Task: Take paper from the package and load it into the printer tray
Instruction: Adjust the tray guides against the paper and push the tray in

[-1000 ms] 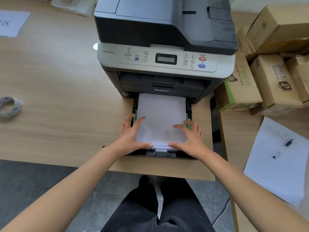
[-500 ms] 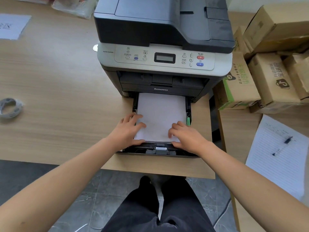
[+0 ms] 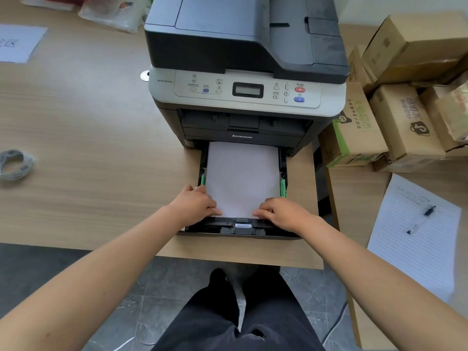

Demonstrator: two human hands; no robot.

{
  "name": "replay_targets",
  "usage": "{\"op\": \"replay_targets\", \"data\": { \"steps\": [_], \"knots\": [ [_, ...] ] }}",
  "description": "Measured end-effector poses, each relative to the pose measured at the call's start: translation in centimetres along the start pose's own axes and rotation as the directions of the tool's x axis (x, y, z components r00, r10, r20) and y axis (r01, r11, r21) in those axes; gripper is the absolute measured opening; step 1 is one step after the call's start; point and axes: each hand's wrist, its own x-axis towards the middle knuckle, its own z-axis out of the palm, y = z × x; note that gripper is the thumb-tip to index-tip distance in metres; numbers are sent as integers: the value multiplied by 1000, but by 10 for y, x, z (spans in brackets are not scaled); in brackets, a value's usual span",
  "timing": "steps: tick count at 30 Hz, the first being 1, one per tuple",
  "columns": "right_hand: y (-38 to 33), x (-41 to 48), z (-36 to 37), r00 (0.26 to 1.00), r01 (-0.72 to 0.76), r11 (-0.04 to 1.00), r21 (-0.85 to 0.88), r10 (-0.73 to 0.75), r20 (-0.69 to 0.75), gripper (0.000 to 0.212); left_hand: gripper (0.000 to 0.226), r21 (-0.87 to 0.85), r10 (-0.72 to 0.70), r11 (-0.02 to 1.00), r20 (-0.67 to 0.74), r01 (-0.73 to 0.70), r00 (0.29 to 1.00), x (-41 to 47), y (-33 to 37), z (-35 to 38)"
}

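The paper [image 3: 241,178] is already in the printer tray [image 3: 243,228]. The white stack lies flat between the two green side guides [image 3: 283,187], and its far end goes under the front of the printer [image 3: 247,79]. So the main part of your task looks done, in my judgement: the sheets are taken and put in. The package itself I cannot find with certainty in this view. What is left, I think, is to settle the stack well, check the guides against its edges, and push the tray closed, because the tray is pulled out over the table [image 3: 76,148] and its dark front lip is near the table edge.

Your left hand [image 3: 196,203] rests at the near left corner of the stack. Its fingers [image 3: 211,207] are curled and lie on the top sheet, close to the left guide. Your right hand [image 3: 281,212] is at the near right corner in the same way, with curled fingers touching the paper edge. Both hands are half closed, not spread flat, and they press or tuck the corners down; they do not lift anything. Whether the thumbs grip under the stack I cannot tell.
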Motion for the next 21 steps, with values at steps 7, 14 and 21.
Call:
{"op": "replay_targets", "data": {
  "steps": [7,14,21],
  "knots": [
    [7,-10,-8,859,-86,980,180,165,-484,25,21,-403,-235,914,-432,47,871,-21,-11,9],
    [7,-20,-5,856,-325,800,505,476,-202,51,42,-671,-483,705,-214,231,849,-25,-1,13],
    [3,-20,-5,822,-341,775,533,520,-230,47,46,-569,-532,757,-249,322,810,-30,26,20]
  ]
}}
